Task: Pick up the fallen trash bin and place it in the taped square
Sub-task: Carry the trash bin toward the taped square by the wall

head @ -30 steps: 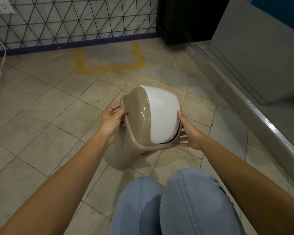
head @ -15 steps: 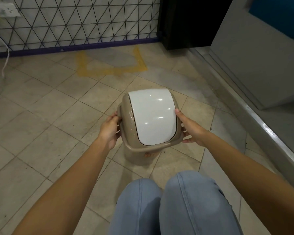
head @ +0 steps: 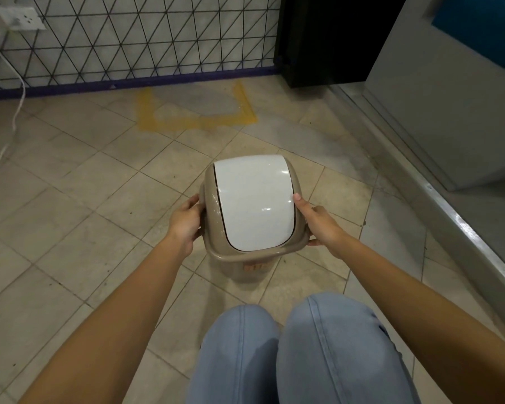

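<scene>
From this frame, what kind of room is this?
Likely an indoor utility or entry corner, though it is hard to be sure: tiled floor, a wall socket with a white cable trailing down, a yellow taped square by the wall, and a raised metal door threshold on the right.

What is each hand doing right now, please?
Left hand: closed on the left side of the bin.
Right hand: closed on the bin's right side.

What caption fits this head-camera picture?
Both hands, left and right, hold an upright trash bin short of the yellow taped square.
</scene>
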`<state>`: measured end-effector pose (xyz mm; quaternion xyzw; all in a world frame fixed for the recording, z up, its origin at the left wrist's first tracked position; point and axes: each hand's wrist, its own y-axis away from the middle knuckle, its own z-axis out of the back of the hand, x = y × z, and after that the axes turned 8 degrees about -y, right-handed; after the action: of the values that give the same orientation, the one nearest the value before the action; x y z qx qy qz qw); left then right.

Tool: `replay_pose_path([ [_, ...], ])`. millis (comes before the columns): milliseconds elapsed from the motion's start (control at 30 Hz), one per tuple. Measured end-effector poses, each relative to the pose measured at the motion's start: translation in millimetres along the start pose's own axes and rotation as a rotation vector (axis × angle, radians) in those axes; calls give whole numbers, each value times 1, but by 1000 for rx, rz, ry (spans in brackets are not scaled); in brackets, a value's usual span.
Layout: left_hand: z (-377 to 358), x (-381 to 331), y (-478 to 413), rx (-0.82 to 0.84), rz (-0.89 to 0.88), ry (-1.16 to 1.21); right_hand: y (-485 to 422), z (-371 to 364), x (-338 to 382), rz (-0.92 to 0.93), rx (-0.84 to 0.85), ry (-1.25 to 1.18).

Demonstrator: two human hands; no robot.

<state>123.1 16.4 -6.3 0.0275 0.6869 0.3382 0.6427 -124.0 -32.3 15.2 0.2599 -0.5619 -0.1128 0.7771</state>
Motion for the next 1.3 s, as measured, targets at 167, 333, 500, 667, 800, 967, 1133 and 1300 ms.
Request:
replay_pose_path([
  [167,-4,9,9,-102,-184,-175,6,2,-9,378,-148,298],
  [333,-7,24,24,-169,-357,-291,12,0,-18,541,-32,457],
  [500,-4,31,38,-181,-599,-509,9,-1,-22,555,-9,458],
  [667,2,30,45,-80,-661,-546,0,-6,-18,546,-11,430],
  [800,7,30,44,-47,-704,-699,-7,-11,-13,539,-22,411],
  [967,9,31,36,-24,-685,-677,-11,-15,-10,540,-15,410],
  [1133,10,33,34,-7,-702,-676,-10,-14,-10,561,11,418],
  [1300,9,33,32,-62,-703,-665,-14,-18,1,539,58,424],
])
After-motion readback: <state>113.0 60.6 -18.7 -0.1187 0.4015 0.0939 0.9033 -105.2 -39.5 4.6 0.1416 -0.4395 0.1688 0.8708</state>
